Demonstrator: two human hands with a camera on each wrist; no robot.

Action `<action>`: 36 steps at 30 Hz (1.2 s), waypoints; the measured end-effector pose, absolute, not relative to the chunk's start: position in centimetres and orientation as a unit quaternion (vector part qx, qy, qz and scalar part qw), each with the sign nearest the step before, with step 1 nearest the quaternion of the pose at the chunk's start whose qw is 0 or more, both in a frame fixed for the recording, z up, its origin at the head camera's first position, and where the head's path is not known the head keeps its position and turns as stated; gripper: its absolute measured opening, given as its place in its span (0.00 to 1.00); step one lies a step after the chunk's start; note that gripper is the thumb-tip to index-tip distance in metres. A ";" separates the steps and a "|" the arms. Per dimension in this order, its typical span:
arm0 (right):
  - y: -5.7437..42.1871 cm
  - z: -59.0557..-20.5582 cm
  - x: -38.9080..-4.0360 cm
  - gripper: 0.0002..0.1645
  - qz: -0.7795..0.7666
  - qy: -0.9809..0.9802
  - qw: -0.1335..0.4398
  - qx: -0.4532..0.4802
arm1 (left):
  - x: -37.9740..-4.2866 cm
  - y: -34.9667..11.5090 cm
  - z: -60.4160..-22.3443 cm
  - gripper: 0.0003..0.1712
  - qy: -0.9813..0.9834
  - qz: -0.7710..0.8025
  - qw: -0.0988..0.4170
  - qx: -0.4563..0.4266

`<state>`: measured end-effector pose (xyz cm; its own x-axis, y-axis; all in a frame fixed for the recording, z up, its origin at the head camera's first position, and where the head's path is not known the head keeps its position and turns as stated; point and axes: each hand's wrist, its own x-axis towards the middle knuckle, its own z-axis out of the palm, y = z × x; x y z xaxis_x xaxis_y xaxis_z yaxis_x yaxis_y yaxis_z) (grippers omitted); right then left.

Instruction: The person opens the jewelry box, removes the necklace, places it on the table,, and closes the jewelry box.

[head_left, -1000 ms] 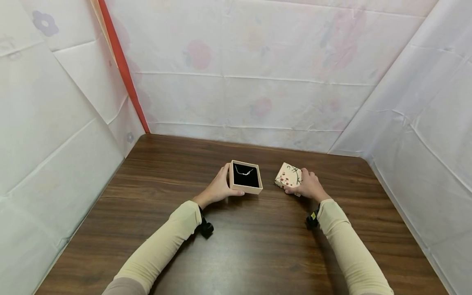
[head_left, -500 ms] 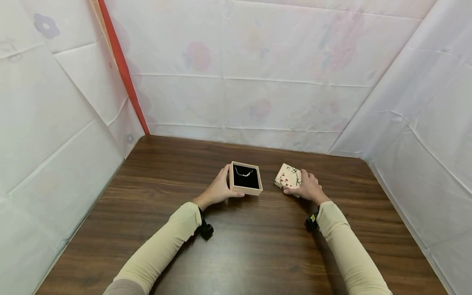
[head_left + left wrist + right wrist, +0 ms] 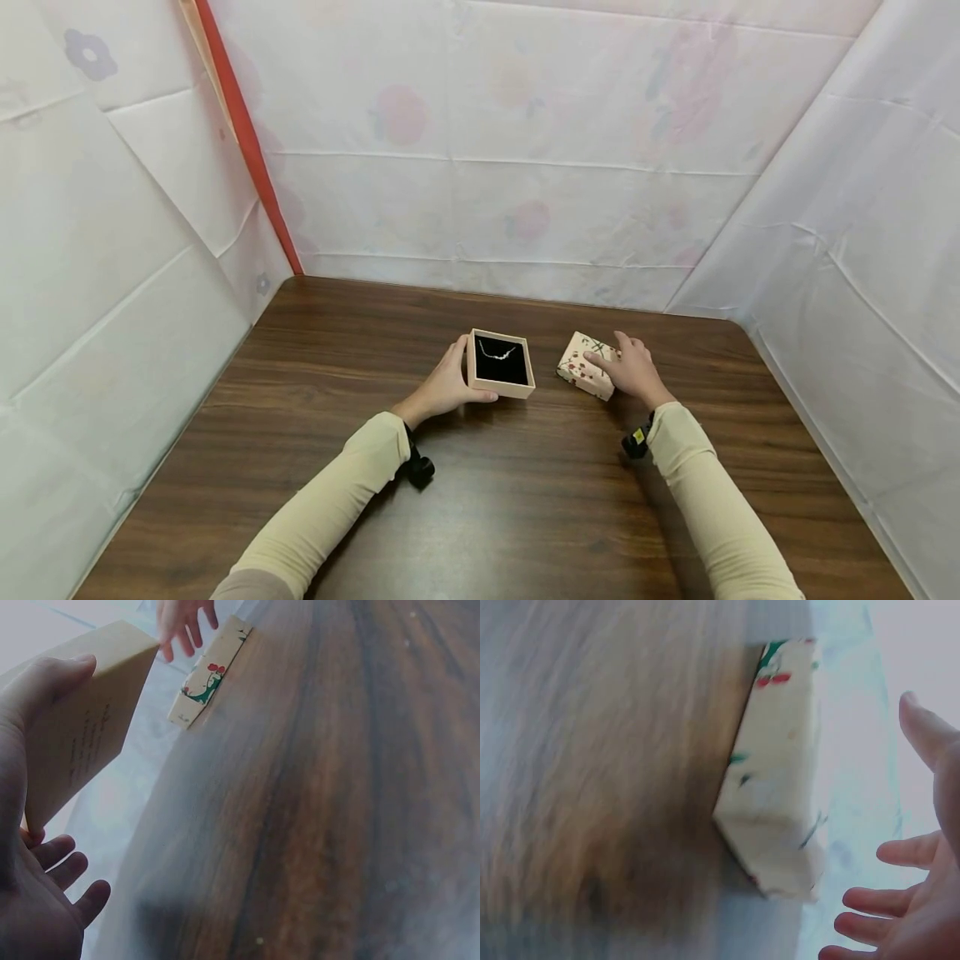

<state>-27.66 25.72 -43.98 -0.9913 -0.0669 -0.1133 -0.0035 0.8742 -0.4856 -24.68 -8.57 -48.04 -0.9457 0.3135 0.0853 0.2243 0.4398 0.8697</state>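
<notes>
My left hand (image 3: 444, 385) grips a cream jewelry box base (image 3: 501, 389) by its left side, thumb along the front, and holds it raised and tilted above the table. Inside, a thin silver necklace or bracelet (image 3: 497, 353) lies on a black pad (image 3: 510, 367). In the left wrist view the underside of the box base (image 3: 82, 742) shows small printed text. To the right, the box lid (image 3: 587, 382), cream with red flowers and green stems, rests on the table. Over its right side hovers my right hand (image 3: 636, 372), fingers spread and apart from the lid (image 3: 772, 772) in the right wrist view.
Both things are over a dark wood-grain table (image 3: 480, 500). White printed sheets (image 3: 480, 167) hang behind it and on both sides. A red strip (image 3: 251, 150) runs down the back left corner. Each wrist wears a black camera (image 3: 420, 472).
My right hand has let go of the lid and lifted off it, thumb moving up from the front edge. The lid stays on the table. My left hand with the box base is nearly still.
</notes>
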 end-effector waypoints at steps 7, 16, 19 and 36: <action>23.8 -43.1 -27.5 0.51 -0.285 0.957 0.036 -0.046 | -24.5 -8.5 -48.0 0.64 0.843 0.511 0.046 0.162; 20.8 -42.6 -27.2 0.51 -0.320 0.943 0.047 -0.076 | -24.6 -8.2 -48.2 0.64 0.844 0.508 0.041 0.166; 19.9 -42.3 -27.0 0.50 -0.318 0.943 0.051 -0.086 | -24.6 -8.0 -48.2 0.66 0.843 0.509 0.048 0.168; 16.3 -42.4 -26.3 0.43 -0.352 0.924 0.065 -0.136 | -24.3 -7.6 -47.9 0.65 0.835 0.518 0.045 0.177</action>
